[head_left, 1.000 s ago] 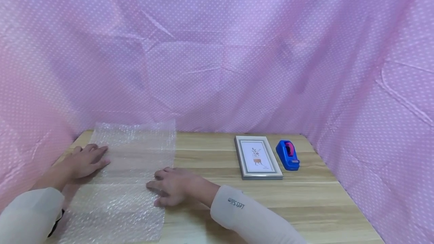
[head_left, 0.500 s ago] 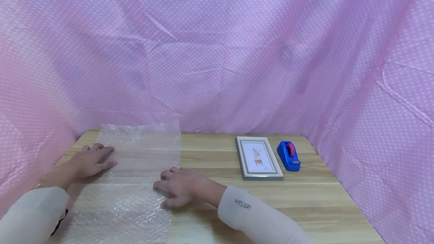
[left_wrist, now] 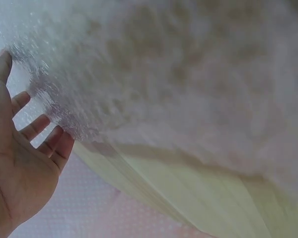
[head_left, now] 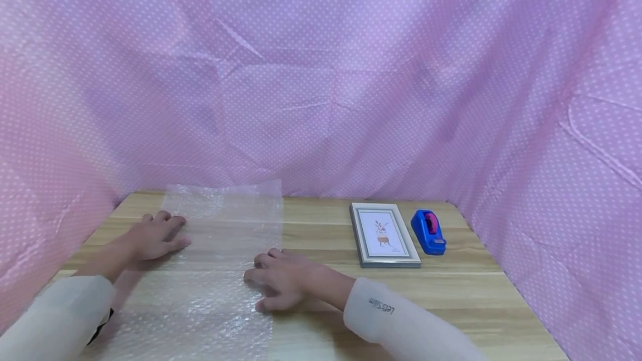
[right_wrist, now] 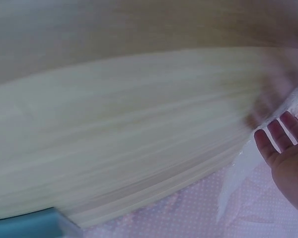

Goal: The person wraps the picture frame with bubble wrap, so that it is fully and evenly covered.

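Bubble wrap (head_left: 200, 308) spread across wooden table (head_left: 318, 227), left of centre; near end cut off in head view.
Left hand (head_left: 155, 239), fingers relaxed and spread, touches the sheet's left edge; right hand (head_left: 283, 280), fingers loosely bent, touches its right edge, partly cropped in right wrist view. Left wrist view blurs the wrap. Farther right: picture frame (head_left: 383, 235), small print illegible, then blue tape dispenser (head_left: 428, 234).

A person's left hand (left_wrist: 27, 168), palm toward the camera and fingers slightly spread, touches the edge of a clear, glossy sheet of plastic bubble wrap (left_wrist: 114, 84) with its fingertips. Beyond the sheet's blurred border lie a pale yellow wooden desk (left_wrist: 144, 178) and pink cloth with light dots (left_wrist: 89, 208).
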`<state>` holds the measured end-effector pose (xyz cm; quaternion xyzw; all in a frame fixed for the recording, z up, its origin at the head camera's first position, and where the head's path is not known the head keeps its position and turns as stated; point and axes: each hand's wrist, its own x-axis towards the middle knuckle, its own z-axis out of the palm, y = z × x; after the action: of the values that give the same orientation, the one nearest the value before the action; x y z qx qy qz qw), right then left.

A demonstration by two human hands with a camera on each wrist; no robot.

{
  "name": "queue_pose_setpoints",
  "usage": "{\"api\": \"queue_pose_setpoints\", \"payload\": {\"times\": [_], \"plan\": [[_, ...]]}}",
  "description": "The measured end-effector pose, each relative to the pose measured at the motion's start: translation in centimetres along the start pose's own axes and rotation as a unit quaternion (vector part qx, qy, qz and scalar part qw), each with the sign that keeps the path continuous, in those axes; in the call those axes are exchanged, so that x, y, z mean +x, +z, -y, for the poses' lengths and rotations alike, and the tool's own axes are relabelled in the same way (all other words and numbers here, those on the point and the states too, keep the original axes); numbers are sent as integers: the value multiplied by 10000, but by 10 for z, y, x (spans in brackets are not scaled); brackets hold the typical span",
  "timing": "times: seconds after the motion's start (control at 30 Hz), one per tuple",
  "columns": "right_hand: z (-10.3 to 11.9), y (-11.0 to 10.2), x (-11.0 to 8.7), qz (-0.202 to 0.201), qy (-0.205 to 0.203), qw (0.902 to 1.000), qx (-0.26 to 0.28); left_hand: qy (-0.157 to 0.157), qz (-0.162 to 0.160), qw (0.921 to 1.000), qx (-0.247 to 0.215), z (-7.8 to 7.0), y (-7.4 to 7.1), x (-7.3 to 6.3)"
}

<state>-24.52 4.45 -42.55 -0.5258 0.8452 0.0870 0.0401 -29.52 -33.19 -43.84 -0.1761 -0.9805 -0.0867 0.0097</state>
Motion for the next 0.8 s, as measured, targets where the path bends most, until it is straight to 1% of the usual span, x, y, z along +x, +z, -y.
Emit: {"api": "queue_pose_setpoints", "payload": {"times": [0.2,0.37,0.53,0.63,0.77,0.8], "plan": [[-7,3,-14,-2,-39,10000,78,60,-28,10000,-2,-11,4,5],[-12,5,-24,-28,-25,9999,131,154,-139,9998,-40,-21,6,9],[-16,8,-34,-123,-26,9999,76,187,-154,9997,4,-25,12,17],[-18,10,-40,-170,-42,9998,89,253,-155,9995,48,-31,15,21],[-21,14,-50,-231,-34,9997,123,380,-160,9991,33,-43,13,24],[-22,15,-53,-244,-21,9996,157,356,-151,9993,5,-46,13,25]]}}
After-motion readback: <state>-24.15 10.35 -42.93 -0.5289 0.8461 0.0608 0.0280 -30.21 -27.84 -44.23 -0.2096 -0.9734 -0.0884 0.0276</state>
